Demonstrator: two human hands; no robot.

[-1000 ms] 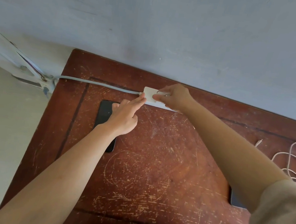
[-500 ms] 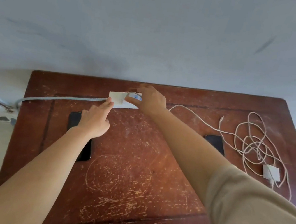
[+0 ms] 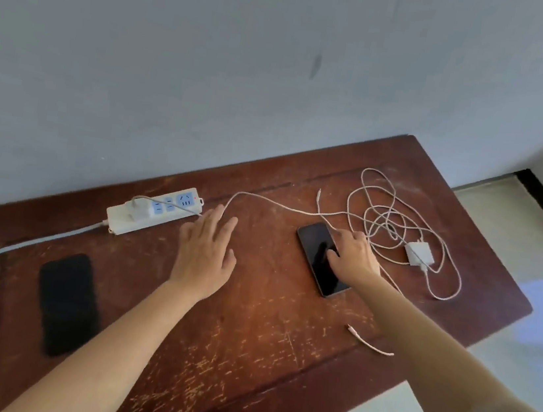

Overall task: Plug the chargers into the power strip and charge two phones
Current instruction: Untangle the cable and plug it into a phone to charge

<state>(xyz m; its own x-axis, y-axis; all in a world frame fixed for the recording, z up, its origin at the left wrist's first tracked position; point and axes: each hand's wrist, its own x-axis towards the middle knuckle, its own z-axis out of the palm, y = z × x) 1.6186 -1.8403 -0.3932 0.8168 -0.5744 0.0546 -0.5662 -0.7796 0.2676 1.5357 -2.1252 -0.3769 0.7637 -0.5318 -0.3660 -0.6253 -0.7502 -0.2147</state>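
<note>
On the scratched reddish-brown wooden tabletop (image 3: 245, 340), a black rectangular phone (image 3: 67, 303) lies nearest, at the left. Farther in, the left hand (image 3: 205, 252) hovers flat, fingers spread and holding nothing. The right hand (image 3: 354, 258) presses loosely bent fingers on a second dark glossy phone (image 3: 318, 260). Beyond lie a tangled white cable with a white square charger (image 3: 419, 254) and a white power strip (image 3: 155, 213) carrying one white plug (image 3: 139, 205).

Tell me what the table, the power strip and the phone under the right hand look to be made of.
Table: looks like dark reddish wood with a worn varnish; pale scratches show through.
Power strip: apparently white moulded plastic, matte, with light blue socket faces.
Phone: glossy black front, probably glass, since it reflects light; its edge material is unclear.
</note>
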